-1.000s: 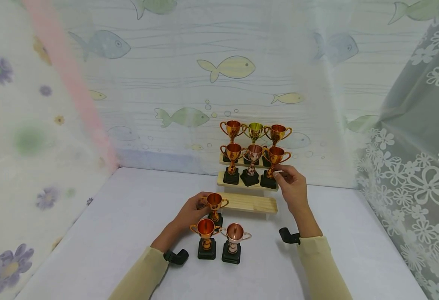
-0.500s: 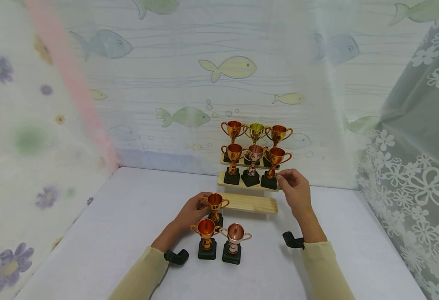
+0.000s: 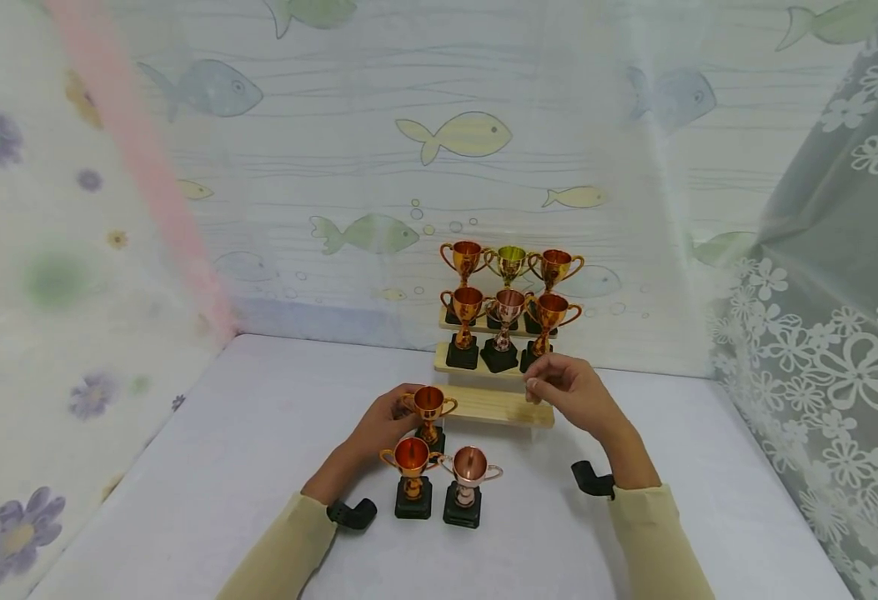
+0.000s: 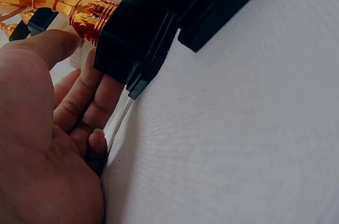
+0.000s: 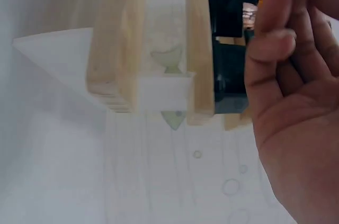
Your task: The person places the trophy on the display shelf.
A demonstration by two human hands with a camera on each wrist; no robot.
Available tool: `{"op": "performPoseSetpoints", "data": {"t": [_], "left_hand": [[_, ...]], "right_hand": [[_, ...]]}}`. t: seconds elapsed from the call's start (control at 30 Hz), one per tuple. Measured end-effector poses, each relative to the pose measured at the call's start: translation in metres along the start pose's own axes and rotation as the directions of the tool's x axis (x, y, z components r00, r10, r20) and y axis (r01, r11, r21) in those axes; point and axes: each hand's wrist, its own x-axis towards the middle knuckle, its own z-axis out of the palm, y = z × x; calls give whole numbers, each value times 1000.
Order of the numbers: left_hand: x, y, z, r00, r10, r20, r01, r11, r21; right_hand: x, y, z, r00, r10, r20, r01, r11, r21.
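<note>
My left hand (image 3: 388,425) holds a small orange-gold trophy cup (image 3: 429,403) just left of the lowest shelf. In the left wrist view, the thumb lies at its gold stem (image 4: 91,18) and the fingers reach behind its black base (image 4: 132,38). In front of it stand another orange-gold trophy (image 3: 412,458) and a rose-gold one (image 3: 470,467). My right hand (image 3: 577,398) hovers over the right end of the bare lowest shelf (image 3: 491,406), loosely curled around nothing. It partly covers the base of the right trophy (image 3: 553,312) on the middle shelf.
The stepped wooden rack's middle shelf (image 3: 442,360) and top shelf (image 3: 444,323) each bear a row of trophies. Their handles nearly touch. White cloth (image 3: 273,400) covers the table. A fish-print curtain (image 3: 333,167) hangs right behind the rack.
My right hand has let go of the right trophy on the middle shelf. It first drew back rightward, then came down and left over the lowest shelf. The left hand stays still.
</note>
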Motion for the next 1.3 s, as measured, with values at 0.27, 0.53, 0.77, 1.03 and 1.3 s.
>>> {"op": "performPoseSetpoints", "data": {"t": [0.27, 0.53, 0.77, 1.03, 1.3], "left_hand": [[1, -1, 1, 1000, 1, -7, -1, 1000, 6], [6, -17, 2, 1000, 6, -6, -6, 1000, 17], [11, -37, 4, 1000, 8, -17, -8, 1000, 24], [12, -34, 5, 1000, -12, -23, 12, 1000, 3], [11, -36, 5, 1000, 26, -11, -26, 1000, 4]], "right_hand": [[3, -8, 16, 968, -10, 251, 35, 995, -94], [6, -4, 32, 852, -52, 521, 47, 999, 22], [8, -1, 48, 760, -86, 645, 118, 993, -7], [11, -2, 61, 734, -128, 667, 181, 984, -10], [12, -1, 71, 720, -94, 688, 188, 980, -64]]}}
